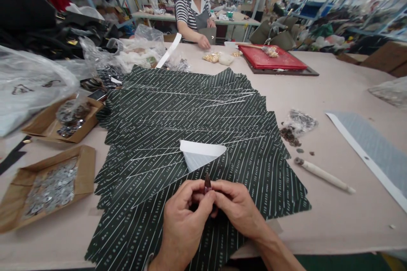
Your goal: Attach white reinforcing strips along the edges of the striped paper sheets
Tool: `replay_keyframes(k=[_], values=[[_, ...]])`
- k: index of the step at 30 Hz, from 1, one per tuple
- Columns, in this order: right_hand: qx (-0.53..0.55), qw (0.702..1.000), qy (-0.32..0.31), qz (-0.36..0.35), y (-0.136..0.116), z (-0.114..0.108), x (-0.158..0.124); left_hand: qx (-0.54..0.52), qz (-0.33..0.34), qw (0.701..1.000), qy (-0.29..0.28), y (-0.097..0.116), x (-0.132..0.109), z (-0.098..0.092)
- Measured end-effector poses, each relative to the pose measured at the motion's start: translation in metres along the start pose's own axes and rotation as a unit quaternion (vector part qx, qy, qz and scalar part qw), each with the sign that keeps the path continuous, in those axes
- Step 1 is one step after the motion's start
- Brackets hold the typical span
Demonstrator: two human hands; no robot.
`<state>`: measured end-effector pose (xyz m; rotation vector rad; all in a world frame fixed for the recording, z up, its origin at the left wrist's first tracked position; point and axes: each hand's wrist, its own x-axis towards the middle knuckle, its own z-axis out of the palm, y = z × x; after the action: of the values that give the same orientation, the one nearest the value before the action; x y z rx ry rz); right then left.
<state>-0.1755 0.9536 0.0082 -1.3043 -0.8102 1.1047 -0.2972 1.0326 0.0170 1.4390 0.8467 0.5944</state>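
Note:
Both of my hands meet low in the middle of the view, over a spread of dark green fabric pieces with white stripes and lettering. My left hand and my right hand are closed together on a small dark reddish-brown pointed piece. Its tip sticks up between my fingers, while its lower part is hidden, so its kind is unclear. Just beyond my fingertips, a corner of fabric is folded over, showing a pale underside with a white strip.
At left, one cardboard tray holds flat metal washers; another holds bagged metal parts. A wooden stick, loose dark metal pieces and a pale sheet lie at right. A red tray and a co-worker are across the table.

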Motion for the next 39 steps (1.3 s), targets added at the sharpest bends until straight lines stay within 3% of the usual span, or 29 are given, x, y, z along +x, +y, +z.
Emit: replay_keyframes(k=[7,17,39], values=[[0.014,0.998,0.055,0.014,0.01,0.004,0.002,-0.112,-0.083,0.99,0.024,-0.001,0.004,0.004],[0.042,0.996,0.083,0.012,0.011,0.005,0.001,-0.125,-0.103,0.986,0.03,-0.001,0.006,0.01],[0.104,0.989,0.067,0.084,0.009,0.006,0.003,-0.099,-0.111,0.988,0.025,0.005,0.004,0.009]])
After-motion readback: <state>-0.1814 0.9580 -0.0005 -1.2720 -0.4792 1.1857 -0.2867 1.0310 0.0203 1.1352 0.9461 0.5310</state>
